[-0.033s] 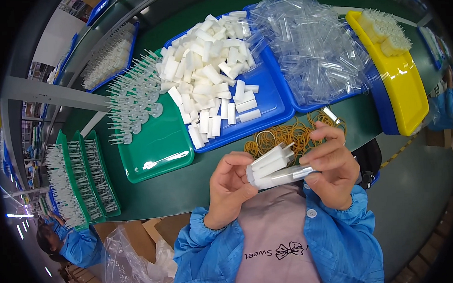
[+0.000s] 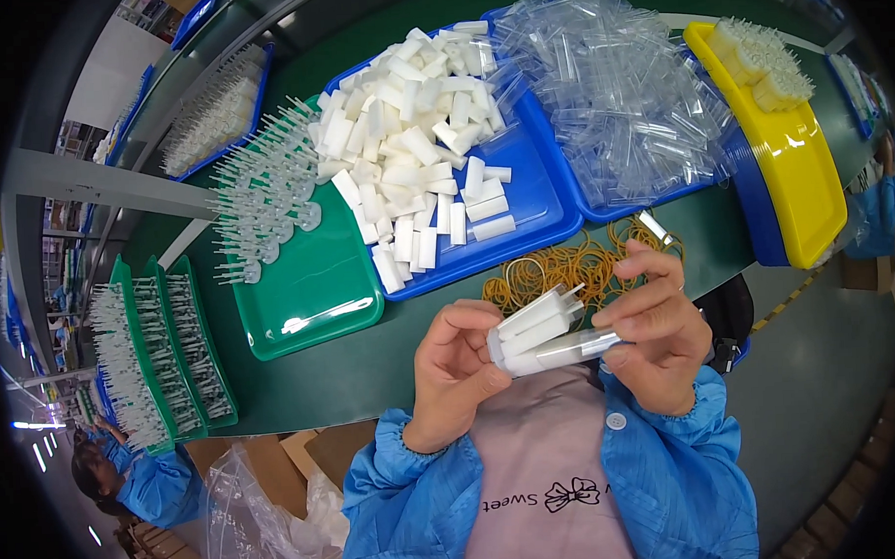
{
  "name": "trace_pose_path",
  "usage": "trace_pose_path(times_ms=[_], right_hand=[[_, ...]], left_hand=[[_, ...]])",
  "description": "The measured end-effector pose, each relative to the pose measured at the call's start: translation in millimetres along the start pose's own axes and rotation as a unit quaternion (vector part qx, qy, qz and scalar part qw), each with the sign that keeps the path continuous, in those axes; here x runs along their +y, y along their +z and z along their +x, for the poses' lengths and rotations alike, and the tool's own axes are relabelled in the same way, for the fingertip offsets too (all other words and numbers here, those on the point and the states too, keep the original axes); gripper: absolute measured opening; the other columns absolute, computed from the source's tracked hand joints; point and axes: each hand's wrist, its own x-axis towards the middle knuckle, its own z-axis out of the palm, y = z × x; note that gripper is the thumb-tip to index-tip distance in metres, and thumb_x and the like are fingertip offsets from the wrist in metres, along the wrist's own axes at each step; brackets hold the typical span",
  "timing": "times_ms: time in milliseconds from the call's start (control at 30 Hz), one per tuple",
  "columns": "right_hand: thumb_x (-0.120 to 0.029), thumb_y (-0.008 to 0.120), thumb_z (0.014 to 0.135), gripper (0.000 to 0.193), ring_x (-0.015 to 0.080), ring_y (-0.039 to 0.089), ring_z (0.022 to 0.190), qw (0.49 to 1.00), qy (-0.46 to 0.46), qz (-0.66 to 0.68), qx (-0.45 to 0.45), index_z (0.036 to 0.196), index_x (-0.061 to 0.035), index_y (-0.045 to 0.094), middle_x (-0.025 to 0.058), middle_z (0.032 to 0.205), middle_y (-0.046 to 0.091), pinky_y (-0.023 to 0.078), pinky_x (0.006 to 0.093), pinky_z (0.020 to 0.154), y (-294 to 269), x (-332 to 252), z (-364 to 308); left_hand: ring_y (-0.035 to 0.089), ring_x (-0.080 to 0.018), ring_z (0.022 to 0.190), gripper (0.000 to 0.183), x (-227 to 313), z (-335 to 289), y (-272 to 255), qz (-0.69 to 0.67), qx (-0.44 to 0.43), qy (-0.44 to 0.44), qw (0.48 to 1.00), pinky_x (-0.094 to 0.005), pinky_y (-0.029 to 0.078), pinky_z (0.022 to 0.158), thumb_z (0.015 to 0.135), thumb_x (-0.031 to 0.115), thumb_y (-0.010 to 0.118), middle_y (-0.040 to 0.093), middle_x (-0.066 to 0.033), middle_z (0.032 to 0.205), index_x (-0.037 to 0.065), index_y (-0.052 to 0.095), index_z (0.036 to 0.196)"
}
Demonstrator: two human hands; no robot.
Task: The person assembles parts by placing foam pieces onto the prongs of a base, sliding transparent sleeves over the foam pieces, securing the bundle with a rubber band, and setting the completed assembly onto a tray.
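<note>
Beyond the left grip [image 2: 453,366], curled around white pieces [image 2: 540,331], lie rubber bands [image 2: 568,271]; the right grip [image 2: 664,323] pinches a clear sleeve [image 2: 595,343].

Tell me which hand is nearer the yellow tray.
Right. The right hand, pinching a clear sleeve, is left of and below the yellow tray in the picture; the left hand, holding the white bundle, is farther left.

Factory workshop: green workbench [image 2: 294,393], heaped parts trays [image 2: 537,168], blue-clad co-worker [image 2: 162,490].
</note>
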Motion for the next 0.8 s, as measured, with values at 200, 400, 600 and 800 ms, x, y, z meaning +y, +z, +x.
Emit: trace_pose_path(times_ms=[200,400,600,800], right_hand=[[-0.010,0.078,0.064,0.023,0.0282,0.057,0.102,0.999,-0.020,0.000,-0.036,0.083,-0.0118,0.065,0.0048,0.084,0.069,0.029,0.0508,0.102,6.6,-4.0,-0.4],[-0.012,0.078,0.065,0.022,0.0284,0.056,0.102,1.000,-0.004,-0.002,-0.023,0.084,-0.0108,0.065,0.0051,0.085,0.069,0.029,0.0508,0.102,8.5,3.5,-7.0],[-0.013,0.072,0.073,0.025,0.0283,0.055,0.105,0.994,0.011,-0.059,-0.095,0.096,-0.0059,0.067,0.0088,0.093,0.066,0.035,0.0444,0.098,-6.7,3.6,9.1],[-0.010,0.070,0.074,0.022,0.0240,0.058,0.094,0.968,0.164,-0.169,0.092,0.094,-0.0021,0.064,0.0102,0.098,0.061,0.044,0.0342,0.084,-63.3,36.4,7.6]], left_hand=[[0.053,-0.0142,0.101,0.043,-8.1,-2.0,-0.9,0.002,-0.058,0.035,0.998,-0.0288,0.046,0.090,0.074,0.003,0.077,0.045,-0.0089,0.111,0.002,0.051,0.108],[0.053,-0.0138,0.100,0.042,-11.6,-1.7,1.2,-0.024,-0.048,0.014,0.998,-0.0291,0.045,0.090,0.074,0.002,0.076,0.046,-0.0077,0.111,0.003,0.050,0.107],[0.056,-0.0178,0.098,0.038,-16.8,3.9,-6.1,-0.001,0.001,-0.037,0.999,-0.0317,0.047,0.081,0.081,0.023,0.072,0.051,-0.0074,0.109,0.006,0.049,0.106],[0.057,-0.0170,0.094,0.041,-10.3,3.4,-14.3,-0.030,0.048,-0.027,0.998,-0.0323,0.048,0.079,0.082,0.023,0.071,0.055,-0.0071,0.106,0.004,0.049,0.111]])
